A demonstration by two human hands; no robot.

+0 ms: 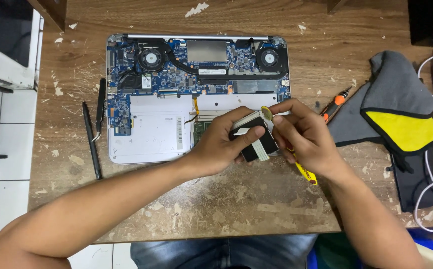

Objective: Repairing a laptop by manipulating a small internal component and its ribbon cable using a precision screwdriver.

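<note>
Head view: white-labelled black module (254,142) over laptop (146,134)

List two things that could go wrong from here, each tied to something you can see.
1. The left hand holds a black part with a thin white ribbon cable; the yellow pry tool in the right hand could crease or tear it.
2. The laptop lies open beneath, so a slip might scratch its bare board.
</note>
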